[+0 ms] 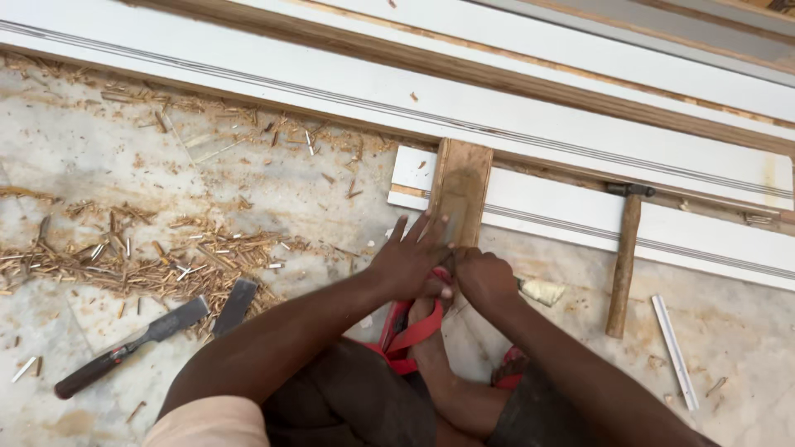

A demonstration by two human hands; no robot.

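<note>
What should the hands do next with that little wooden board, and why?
Probably keep the left hand pressing the wooden board flat while the right hand works its near end. The board lies across white trim, so it could slip. What the right hand grips is hidden.

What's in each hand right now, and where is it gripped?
Left hand presses flat on the wooden block's near end. Right hand is fisted beside it; its contents cannot be told.

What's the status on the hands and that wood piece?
Left hand flat on short brown wooden block. Right hand fisted at its near end. Wooden-handled hammer and long chisel lie apart.
</note>
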